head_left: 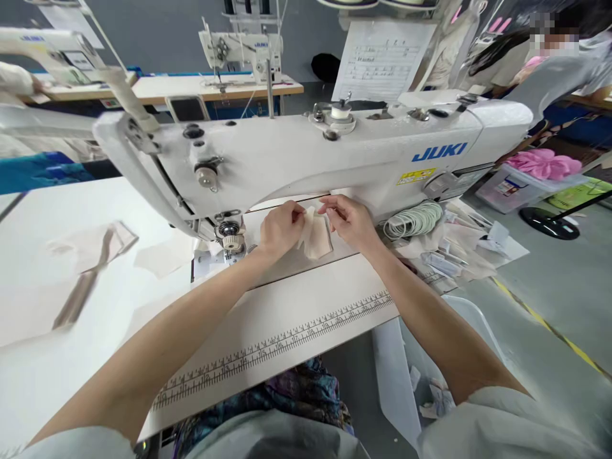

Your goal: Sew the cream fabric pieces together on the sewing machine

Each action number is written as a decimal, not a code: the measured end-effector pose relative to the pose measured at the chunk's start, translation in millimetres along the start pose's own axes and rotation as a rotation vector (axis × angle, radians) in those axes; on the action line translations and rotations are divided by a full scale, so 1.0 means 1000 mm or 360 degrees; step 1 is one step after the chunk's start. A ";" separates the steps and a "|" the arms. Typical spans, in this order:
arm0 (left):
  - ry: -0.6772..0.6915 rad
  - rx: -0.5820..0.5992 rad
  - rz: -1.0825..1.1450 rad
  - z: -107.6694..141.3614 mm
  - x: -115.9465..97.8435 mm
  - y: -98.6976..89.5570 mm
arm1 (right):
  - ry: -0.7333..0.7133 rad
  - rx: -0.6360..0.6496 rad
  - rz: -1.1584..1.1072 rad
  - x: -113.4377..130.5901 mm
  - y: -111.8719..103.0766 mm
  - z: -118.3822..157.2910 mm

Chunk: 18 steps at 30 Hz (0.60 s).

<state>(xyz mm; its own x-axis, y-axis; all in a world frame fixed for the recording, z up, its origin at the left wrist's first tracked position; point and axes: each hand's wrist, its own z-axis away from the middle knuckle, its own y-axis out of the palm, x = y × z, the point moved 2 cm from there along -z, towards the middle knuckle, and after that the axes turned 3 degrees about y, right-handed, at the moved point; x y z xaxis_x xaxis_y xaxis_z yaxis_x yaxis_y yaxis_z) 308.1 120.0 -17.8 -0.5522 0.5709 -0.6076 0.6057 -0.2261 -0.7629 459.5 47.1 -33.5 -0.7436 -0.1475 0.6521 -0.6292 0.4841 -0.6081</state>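
**Check of Grip and Placement**

Found a small, thin cream fabric piece [319,239] over the beige bed [343,246] beneath the arm of a white metal JUKI sewing machine [287,150], right of the needle end. Noted left hand [283,225] nearly closed, pinching the upper left edge of the piece. Noted right hand [348,220] partly open with curled fingers, near the upper right edge; cannot tell whether gripping. Recorded a black printed ruler scale [280,347] along the front of the white counter [335,282], and a coiled pale green cord [415,220] right of the right hand.
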 end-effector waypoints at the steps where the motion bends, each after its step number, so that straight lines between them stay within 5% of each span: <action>1: -0.0017 -0.0017 0.0048 -0.001 0.004 0.000 | -0.0016 -0.0019 0.0013 -0.001 -0.001 0.000; 11: 0.0033 0.0050 0.0451 -0.002 0.013 0.009 | -0.0140 -0.0019 0.0199 0.005 -0.005 0.009; 18: 0.0217 0.0059 0.0365 0.001 0.011 0.009 | -0.0097 -0.0002 0.0238 0.014 -0.011 0.015</action>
<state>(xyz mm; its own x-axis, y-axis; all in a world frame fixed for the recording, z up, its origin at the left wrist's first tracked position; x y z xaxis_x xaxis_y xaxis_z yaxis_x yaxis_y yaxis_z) 306.9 123.1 -31.9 -0.3193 0.6018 -0.7320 0.6833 -0.3890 -0.6179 453.2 26.9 -24.3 -0.8413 -0.1257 0.5258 -0.5103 0.5057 -0.6956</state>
